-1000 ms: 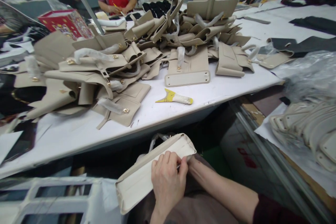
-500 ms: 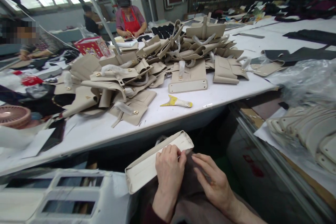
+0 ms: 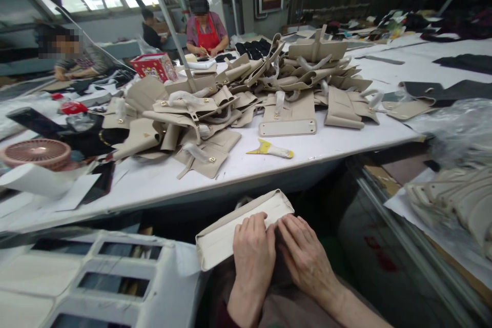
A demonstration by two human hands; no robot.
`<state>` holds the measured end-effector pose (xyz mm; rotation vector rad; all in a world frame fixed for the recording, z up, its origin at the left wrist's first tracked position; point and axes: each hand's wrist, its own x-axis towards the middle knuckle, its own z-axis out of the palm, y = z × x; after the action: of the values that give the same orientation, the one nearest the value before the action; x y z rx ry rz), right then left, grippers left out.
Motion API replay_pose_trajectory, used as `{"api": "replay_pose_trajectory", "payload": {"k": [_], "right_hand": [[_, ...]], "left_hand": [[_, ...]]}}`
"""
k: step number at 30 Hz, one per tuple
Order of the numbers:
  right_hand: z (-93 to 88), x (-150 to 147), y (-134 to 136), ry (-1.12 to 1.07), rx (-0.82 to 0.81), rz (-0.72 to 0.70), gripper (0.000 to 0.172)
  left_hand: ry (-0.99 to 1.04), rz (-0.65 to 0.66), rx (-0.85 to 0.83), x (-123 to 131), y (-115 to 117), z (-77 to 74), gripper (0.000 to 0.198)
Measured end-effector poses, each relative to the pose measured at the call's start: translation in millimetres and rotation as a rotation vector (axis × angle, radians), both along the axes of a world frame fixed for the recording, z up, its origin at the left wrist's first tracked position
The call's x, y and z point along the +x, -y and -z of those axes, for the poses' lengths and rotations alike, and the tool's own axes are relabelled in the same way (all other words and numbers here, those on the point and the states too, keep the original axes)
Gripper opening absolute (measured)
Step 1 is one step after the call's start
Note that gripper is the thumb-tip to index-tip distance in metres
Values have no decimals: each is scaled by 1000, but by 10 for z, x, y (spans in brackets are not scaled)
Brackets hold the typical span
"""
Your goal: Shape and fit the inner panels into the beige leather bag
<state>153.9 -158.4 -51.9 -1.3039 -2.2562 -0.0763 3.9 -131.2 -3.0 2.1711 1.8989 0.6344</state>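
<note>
At the left edge stands a round, ribbed pink fan (image 3: 36,151); at lower centre, the boxy beige bag body (image 3: 219,242), with its smooth, pale rectangular base and folded rim, is clamped by the fingers and thumb of the left hand (image 3: 253,248). The right hand (image 3: 307,253) holds its fingers close together at the bag body's right end, pinch undeterminable; rounded beige panels (image 3: 451,197) overlap at far right. Half a second earlier, the right hand was clear of the bag body.
</note>
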Motion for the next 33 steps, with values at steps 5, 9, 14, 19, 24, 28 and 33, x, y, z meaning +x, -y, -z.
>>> {"api": "replay_pose_trajectory", "payload": {"k": [5, 9, 14, 19, 24, 28, 33], "right_hand": [[43, -181, 48, -28, 10, -16, 46], [13, -327, 87, -32, 33, -50, 46], [7, -476, 124, -18, 28, -103, 48], [45, -635, 159, -5, 33, -169, 48], [58, -800, 193, -5, 54, -229, 46], [56, -899, 215, 0, 58, -272, 47], [60, -997, 231, 12, 54, -318, 49]], "left_hand": [[67, -34, -47, -176, 97, -8, 12], [74, -65, -54, -332, 170, -20, 14], [63, -103, -41, -501, 261, -17, 15], [44, -153, 19, -619, 351, -11, 13], [86, -208, 137, -775, 441, 67, 5], [178, -239, 242, -903, 524, 192, 7], [445, -466, 267, -949, 680, 383, 27]]}}
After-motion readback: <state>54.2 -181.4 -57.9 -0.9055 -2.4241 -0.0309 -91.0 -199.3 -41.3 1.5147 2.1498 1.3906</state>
